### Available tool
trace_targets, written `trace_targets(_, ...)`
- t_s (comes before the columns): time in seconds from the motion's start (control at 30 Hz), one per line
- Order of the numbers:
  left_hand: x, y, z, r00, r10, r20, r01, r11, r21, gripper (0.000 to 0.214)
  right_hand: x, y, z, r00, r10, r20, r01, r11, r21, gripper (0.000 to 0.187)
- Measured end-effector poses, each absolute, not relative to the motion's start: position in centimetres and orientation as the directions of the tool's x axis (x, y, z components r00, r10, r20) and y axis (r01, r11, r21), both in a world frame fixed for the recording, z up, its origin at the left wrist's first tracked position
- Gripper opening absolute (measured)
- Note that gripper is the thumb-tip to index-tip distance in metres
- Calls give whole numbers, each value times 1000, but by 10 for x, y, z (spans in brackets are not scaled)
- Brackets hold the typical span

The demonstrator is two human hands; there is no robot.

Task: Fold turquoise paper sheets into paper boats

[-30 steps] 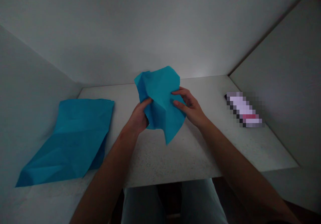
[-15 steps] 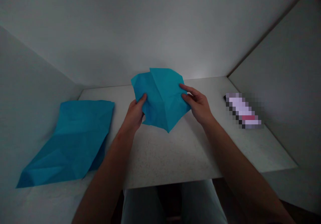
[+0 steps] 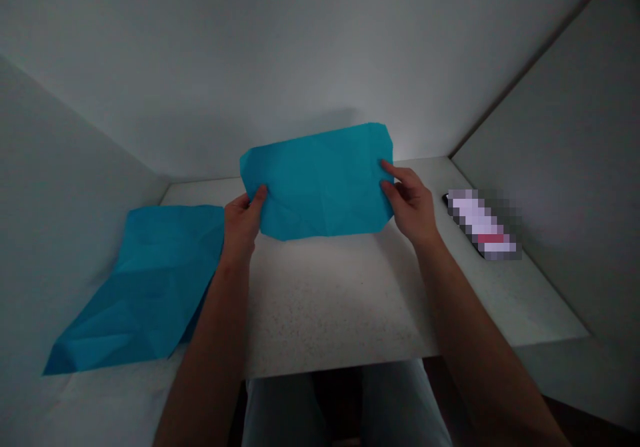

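Note:
A creased sheet of blue paper (image 3: 323, 187) is stretched nearly flat between my two hands, above the back of the table. Its corners look cut or folded off. My left hand (image 3: 244, 223) pinches the left edge, thumb on the near face and fingers behind. At the right edge, my right hand (image 3: 411, 203) grips the sheet between thumb and fingers. To the left, a larger folded piece of blue paper (image 3: 150, 273) lies on the table, partly covered by my left forearm.
The white speckled table (image 3: 335, 307) runs back to a pale wall (image 3: 300, 53). On the right lies a phone (image 3: 480, 223) with a blurred screen, near a side panel (image 3: 565, 187). My legs are below the table's front edge.
My hands have moved apart, and the blue sheet has gone from bent along a middle crease to spread out wide and nearly flat.

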State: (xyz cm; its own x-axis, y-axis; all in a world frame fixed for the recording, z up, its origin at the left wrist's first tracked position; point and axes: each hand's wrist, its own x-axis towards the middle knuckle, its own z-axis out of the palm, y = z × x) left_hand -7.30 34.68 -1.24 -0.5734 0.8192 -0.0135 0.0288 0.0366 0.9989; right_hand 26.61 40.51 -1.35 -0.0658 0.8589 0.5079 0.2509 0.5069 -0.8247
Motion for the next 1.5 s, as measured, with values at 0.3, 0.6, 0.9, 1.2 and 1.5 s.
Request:
trace_targets(0.3,-86,331,1,-620,757,208,422,98,901,51,255,406,-23,-98,878,469,157,479,-864,41)
trace_targets(0.6,-158,201,46,-878,469,91,186,160,969,32,245,406,-31,-75,861,502,249,504,-827,30)
trace_targets(0.9,-163,102,46,-902,409,-135,-5,305,952,27,238,403,-33,-188,846,498,272,532,-802,27)
trace_targets(1.2,-170,45,27,-690,579,434,720,608,335,56,236,402,-37,-254,838,483,295,543,-786,27)
trace_targets(1.5,-201,63,17,-249,966,73,967,252,-36,43,236,401,-38,-351,807,475,336,582,-740,29)
